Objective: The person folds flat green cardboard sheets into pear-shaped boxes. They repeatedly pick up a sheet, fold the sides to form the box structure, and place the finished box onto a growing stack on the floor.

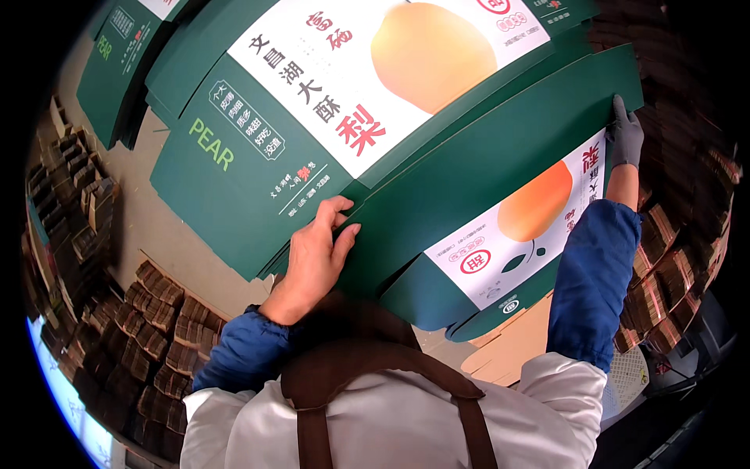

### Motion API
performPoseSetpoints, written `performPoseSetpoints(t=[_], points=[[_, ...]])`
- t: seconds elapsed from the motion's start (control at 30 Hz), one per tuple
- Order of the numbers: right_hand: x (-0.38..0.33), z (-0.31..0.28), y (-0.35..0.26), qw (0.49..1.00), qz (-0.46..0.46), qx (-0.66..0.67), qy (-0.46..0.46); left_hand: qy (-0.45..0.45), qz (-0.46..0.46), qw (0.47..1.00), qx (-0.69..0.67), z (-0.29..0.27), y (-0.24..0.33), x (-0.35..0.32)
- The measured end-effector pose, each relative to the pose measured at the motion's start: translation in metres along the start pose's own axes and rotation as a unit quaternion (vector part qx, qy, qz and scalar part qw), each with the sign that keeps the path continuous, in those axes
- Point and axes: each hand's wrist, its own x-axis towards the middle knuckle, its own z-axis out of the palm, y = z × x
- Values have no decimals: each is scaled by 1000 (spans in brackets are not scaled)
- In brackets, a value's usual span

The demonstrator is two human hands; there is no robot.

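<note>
A flat green cardboard box blank (469,168), printed with a pear on a white panel, lies tilted in front of me. Its near part is slightly bent. My bare left hand (312,254) is closed at its left edge, with thumb and forefinger curled around the border. My right hand (625,137), in a grey glove, grips the right end; its fingers point away from me along the edge and its thumb is hidden. Just beyond is a stack of matching green blanks (258,168), with a large pear picture on top, partly covered by the blank I hold.
Another pile of green blanks (117,70) stands at the far left. Bundles of brown cardboard (148,313) sit on the floor at left, and more stacked bundles (656,273) at right. Bare brown cardboard (512,344) shows under the near edge. A pale perforated crate (629,379) is at lower right.
</note>
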Motion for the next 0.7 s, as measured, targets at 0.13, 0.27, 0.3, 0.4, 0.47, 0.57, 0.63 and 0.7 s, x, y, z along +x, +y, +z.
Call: performPoseSetpoints(t=[0.13,0.27,0.3,0.4,0.47,0.57,0.63,0.7], points=[[22,6,12,1000,1,-8,-22,43,163,980,109,-5,-12,11],[27,17,17,999,6,-49,-13,51,188,974,114,-3,-22,17],[28,19,18,998,19,-53,-7,48,185,975,116,-1,-24,17],[30,22,20,998,22,-59,-2,39,177,976,119,0,-28,20],[30,23,20,997,24,-68,-7,34,172,977,121,0,-30,20],[29,27,21,996,22,-84,-5,26,170,976,132,0,-31,20],[24,33,19,995,12,-103,2,16,173,974,148,0,-32,19],[26,33,21,995,9,-100,-2,9,170,973,155,-1,-31,20]])
